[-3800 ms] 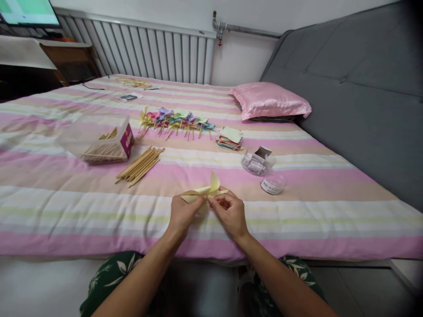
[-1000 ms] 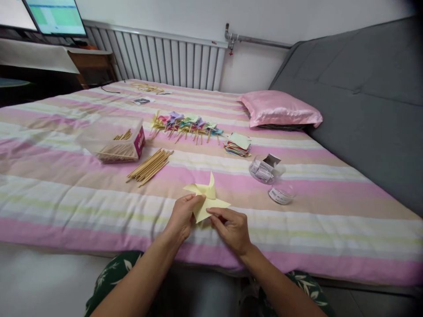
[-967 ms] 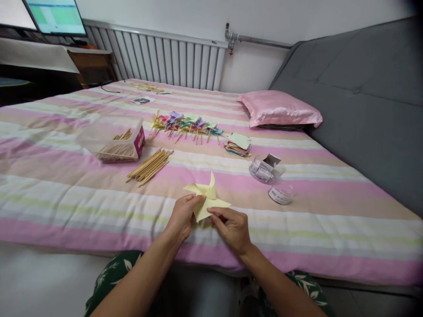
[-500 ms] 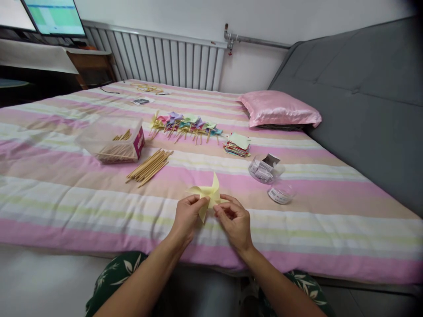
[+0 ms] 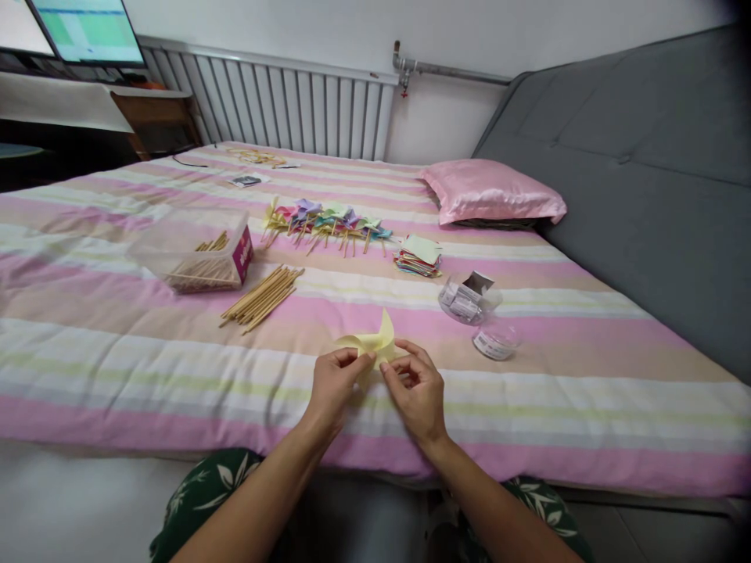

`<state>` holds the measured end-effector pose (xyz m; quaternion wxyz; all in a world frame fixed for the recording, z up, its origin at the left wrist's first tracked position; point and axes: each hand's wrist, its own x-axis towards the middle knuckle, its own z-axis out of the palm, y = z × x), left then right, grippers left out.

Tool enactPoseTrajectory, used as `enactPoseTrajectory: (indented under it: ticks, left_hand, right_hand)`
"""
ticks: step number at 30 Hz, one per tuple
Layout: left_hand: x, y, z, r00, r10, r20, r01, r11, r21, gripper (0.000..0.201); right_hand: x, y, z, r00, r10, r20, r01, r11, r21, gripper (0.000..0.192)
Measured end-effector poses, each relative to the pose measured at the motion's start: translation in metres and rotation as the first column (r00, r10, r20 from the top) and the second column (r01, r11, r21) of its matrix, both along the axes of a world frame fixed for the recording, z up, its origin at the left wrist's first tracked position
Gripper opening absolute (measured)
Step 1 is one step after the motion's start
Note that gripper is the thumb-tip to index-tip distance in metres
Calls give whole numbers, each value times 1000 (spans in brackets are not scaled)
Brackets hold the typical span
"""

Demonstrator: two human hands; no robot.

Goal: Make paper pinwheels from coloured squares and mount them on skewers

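The yellow paper is at the lower centre of the frame, over the striped bed, between both hands. The left hand has its grip pinched on the paper near the middle, thumb on top; the right hand grasps the right side, thumb tip at the lower edge. The paper's points curl, so the step in hand seems to be gathering folded corners at the centre. The next move, I judge, calls for a firm pinch there, lest a fold spring open.

At centre left, the clear tub bears a purple label with pale characters too small to read. Right of the hands, a white label on a clear round box has dark, illegible print. The screen at upper left shows no readable text.
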<state>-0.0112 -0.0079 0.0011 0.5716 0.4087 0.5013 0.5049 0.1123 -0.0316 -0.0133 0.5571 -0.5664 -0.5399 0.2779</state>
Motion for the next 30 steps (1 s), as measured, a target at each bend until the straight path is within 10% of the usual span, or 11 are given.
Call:
enactPoseTrajectory:
  ticks: [30]
  left_hand:
    - [3,0,3,999,-19,-48,18,1000,-22,24]
  right_hand:
    - [11,7,-3,1000,29,13,-28,998,-63,25]
